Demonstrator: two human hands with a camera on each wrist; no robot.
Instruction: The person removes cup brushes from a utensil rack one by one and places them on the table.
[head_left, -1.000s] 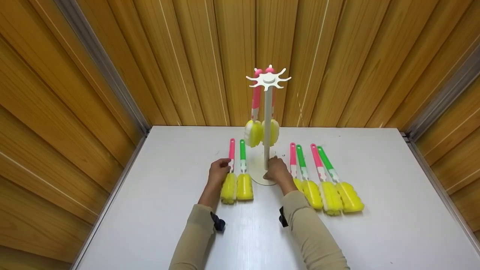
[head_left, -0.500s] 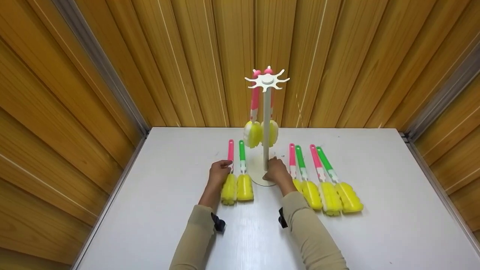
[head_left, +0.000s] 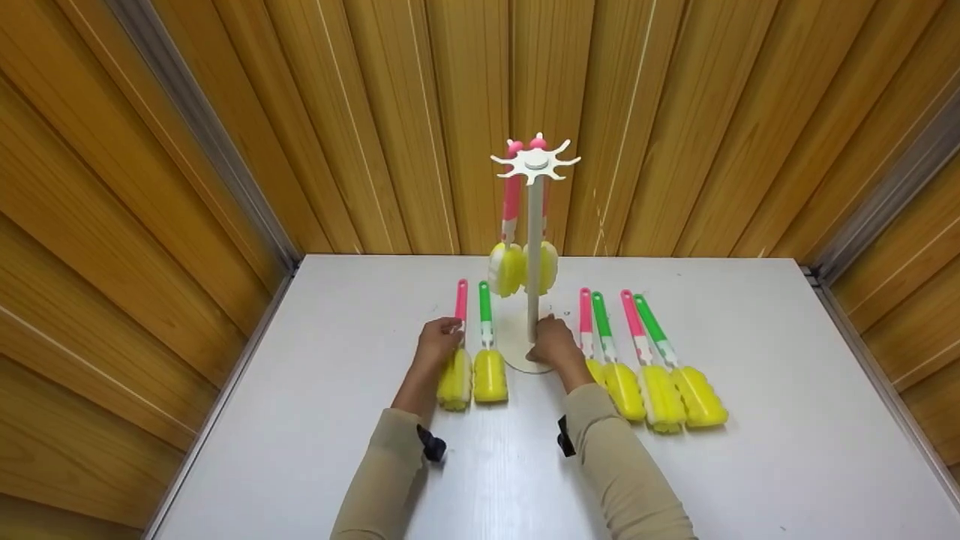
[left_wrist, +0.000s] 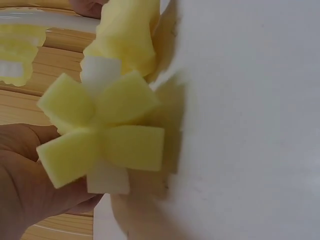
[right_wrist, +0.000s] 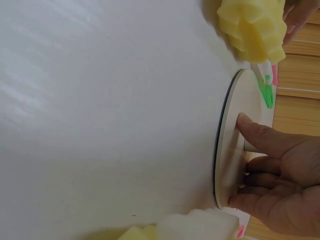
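The left hand [head_left: 437,343] grips the pink-handled sponge brush [head_left: 457,352], which lies on the table [head_left: 787,420] near its centre, just beside a green-handled brush [head_left: 487,352]. The right hand [head_left: 553,341] rests with fingers [right_wrist: 260,137] pressed on the stand base [right_wrist: 232,135]. Four more brushes [head_left: 645,360] lie toward the right edge.

**White table in a wood-panelled corner**

A white table [head_left: 750,465] stood pushed against walls [head_left: 375,112] of vertical, honey-coloured wood panels. Grey metal strips [head_left: 202,127] ran down the panelling on either side to the table's back corners. Soft, even light lay on the tabletop, with a faint sheen near its front.
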